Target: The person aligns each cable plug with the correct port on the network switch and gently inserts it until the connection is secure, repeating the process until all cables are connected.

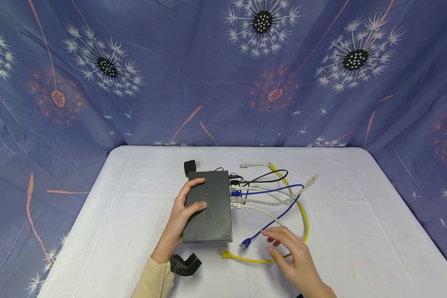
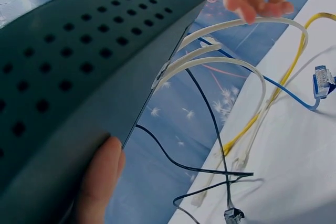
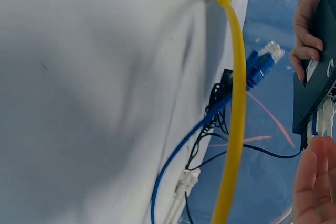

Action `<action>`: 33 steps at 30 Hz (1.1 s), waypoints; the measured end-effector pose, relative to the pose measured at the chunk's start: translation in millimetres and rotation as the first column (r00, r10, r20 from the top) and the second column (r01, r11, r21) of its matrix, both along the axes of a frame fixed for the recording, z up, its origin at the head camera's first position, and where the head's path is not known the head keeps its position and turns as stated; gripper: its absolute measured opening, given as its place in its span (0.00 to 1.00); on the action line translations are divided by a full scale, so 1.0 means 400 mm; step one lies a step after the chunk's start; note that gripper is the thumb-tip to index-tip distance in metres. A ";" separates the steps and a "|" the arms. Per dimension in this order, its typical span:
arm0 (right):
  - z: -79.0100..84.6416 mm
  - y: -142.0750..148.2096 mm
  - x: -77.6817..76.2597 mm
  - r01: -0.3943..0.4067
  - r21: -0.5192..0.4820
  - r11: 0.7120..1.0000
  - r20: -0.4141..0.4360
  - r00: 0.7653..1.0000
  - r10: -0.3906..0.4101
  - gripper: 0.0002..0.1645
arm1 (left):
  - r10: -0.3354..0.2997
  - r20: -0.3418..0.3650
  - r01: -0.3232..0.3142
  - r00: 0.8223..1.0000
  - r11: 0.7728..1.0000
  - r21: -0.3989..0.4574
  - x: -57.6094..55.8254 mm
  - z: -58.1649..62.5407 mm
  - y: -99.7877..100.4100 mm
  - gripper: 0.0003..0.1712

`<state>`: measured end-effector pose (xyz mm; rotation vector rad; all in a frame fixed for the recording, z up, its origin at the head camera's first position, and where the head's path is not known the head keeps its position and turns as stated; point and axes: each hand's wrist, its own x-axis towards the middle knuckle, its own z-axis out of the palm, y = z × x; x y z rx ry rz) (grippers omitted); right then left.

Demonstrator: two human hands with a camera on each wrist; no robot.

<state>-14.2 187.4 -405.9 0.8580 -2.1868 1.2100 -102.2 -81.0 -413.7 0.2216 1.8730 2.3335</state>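
Observation:
My left hand [image 1: 176,217] grips a black network switch [image 1: 217,225] along its left side, thumb and forefinger lying over its top. Network cables are plugged into the switch's right edge: a blue one with its plug [image 1: 234,193] in a port, and several white ones, along with a black cord [image 1: 262,181]. In the left wrist view, the vented side of the switch [image 2: 89,40] fills the left, with a fingertip against its lower face. My right hand [image 1: 296,258], fingers loosely bent and apart, holds nothing. It is nearest the blue cable's loose plug [image 1: 245,243] and the yellow cable [image 1: 253,261].
A black power adapter [image 1: 190,167] lies behind the switch on the white-covered table [image 1: 126,215]. A white loose plug [image 1: 313,180] points to the back right, and the yellow cable's plug [image 1: 224,254] lies toward the front. A patterned cloth [image 1: 193,82] hangs behind the table.

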 end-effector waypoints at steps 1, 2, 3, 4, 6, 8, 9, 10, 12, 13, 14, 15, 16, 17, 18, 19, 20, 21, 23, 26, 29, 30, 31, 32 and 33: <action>0.001 -0.001 0.005 -0.003 0.004 1.000 0.014 1.000 0.003 0.23 | -0.002 0.001 0.002 1.000 1.000 0.005 0.000 0.000 0.000 0.32; 0.001 -0.001 0.009 -0.008 0.006 1.000 0.028 1.000 0.008 0.28 | -0.004 0.003 0.004 1.000 1.000 0.010 0.001 0.000 0.000 0.32; 0.001 -0.002 0.013 -0.014 0.007 1.000 0.044 0.999 0.013 0.31 | -0.007 0.004 0.007 1.000 1.000 0.014 0.001 0.000 0.000 0.32; -0.001 -0.001 0.015 -0.019 0.009 1.000 0.054 0.998 0.018 0.32 | -0.008 0.007 0.008 1.000 1.000 0.016 0.001 0.000 0.000 0.32; -0.013 0.003 0.018 -0.033 0.008 0.999 0.075 0.997 0.033 0.34 | -0.012 0.011 0.011 1.000 1.000 0.022 0.001 0.000 -0.001 0.32; -0.036 0.011 0.019 -0.053 0.004 0.999 0.090 0.995 0.052 0.34 | -0.011 0.014 0.011 1.000 1.000 0.022 0.001 -0.001 -0.001 0.32; -0.051 0.016 0.019 -0.063 0.005 0.998 0.096 0.993 0.062 0.34 | -0.011 0.016 0.010 1.000 1.000 0.020 0.001 -0.001 -0.001 0.32; -0.065 0.022 0.019 -0.071 0.009 0.997 0.106 0.992 0.069 0.34 | -0.010 0.018 0.010 1.000 1.000 0.018 0.001 -0.002 -0.001 0.32; -0.093 0.032 0.020 -0.086 0.019 0.996 0.132 0.988 0.083 0.35 | -0.008 0.019 0.008 1.000 1.000 0.014 0.002 -0.004 -0.001 0.32; -0.104 0.037 0.021 -0.095 0.026 0.995 0.143 0.986 0.090 0.35 | -0.007 0.019 0.007 1.000 1.000 0.012 0.002 -0.005 -0.001 0.32; -0.113 0.040 0.022 -0.102 0.034 0.994 0.155 0.983 0.096 0.35 | -0.006 0.019 0.006 1.000 1.000 0.010 0.002 -0.005 -0.001 0.32; -0.120 0.043 0.023 -0.112 0.042 0.993 0.163 0.981 0.103 0.35 | -0.006 0.019 0.005 1.000 1.000 0.009 0.002 -0.006 -0.001 0.32; -0.126 0.046 0.025 -0.118 0.052 0.992 0.176 0.979 0.107 0.35 | -0.005 0.019 0.004 1.000 1.000 0.009 0.002 -0.006 -0.001 0.32; -0.131 0.048 0.026 -0.125 0.060 0.990 0.184 0.977 0.112 0.34 | -0.004 0.020 0.004 1.000 1.000 0.009 0.003 -0.006 0.000 0.32; -0.136 0.049 0.027 -0.132 0.072 0.989 0.191 0.975 0.116 0.34 | -0.004 0.020 0.004 1.000 1.000 0.010 0.003 -0.006 -0.001 0.32; -0.139 0.049 0.028 -0.137 0.083 0.987 0.197 0.973 0.119 0.34 | -0.004 0.020 0.003 1.000 1.000 0.011 0.003 -0.007 0.000 0.32; -0.141 0.049 0.029 -0.140 0.096 0.985 0.206 0.971 0.118 0.33 | -0.004 0.021 0.003 1.000 1.000 0.012 0.003 -0.007 0.000 0.32; -0.143 0.048 0.030 -0.143 0.110 0.984 0.216 0.969 0.117 0.33 | -0.003 0.022 0.003 1.000 1.000 0.013 0.003 -0.007 0.000 0.32; -0.145 0.046 0.034 -0.141 0.139 0.980 0.236 0.966 0.106 0.32 | -0.002 0.023 0.001 1.000 1.000 0.013 0.003 -0.007 0.000 0.32; -0.145 0.043 0.039 -0.133 0.172 0.976 0.258 0.962 0.085 0.31 | 0.003 0.025 -0.003 1.000 1.000 0.011 0.003 -0.007 0.000 0.32; -0.145 0.039 0.042 -0.139 0.191 0.972 0.267 0.960 0.085 0.30 | 0.007 0.025 -0.007 1.000 1.000 0.010 0.003 -0.008 0.001 0.32; -0.145 0.037 0.043 -0.145 0.194 0.970 0.272 0.958 0.089 0.30 | 0.008 0.026 -0.008 1.000 1.000 0.009 0.003 -0.008 0.001 0.32; -0.144 0.034 0.043 -0.154 0.196 0.968 0.277 0.956 0.096 0.30 | 0.007 0.026 -0.007 1.000 1.000 0.011 0.003 -0.008 0.001 0.32; -0.144 0.032 0.043 -0.163 0.198 0.967 0.282 0.954 0.103 0.30 | 0.007 0.026 -0.007 1.000 1.000 0.012 0.003 -0.008 0.001 0.32; -0.144 0.030 0.043 -0.171 0.200 0.965 0.290 0.951 0.108 0.30 | 0.007 0.026 -0.007 1.000 1.000 0.012 0.004 -0.008 0.001 0.32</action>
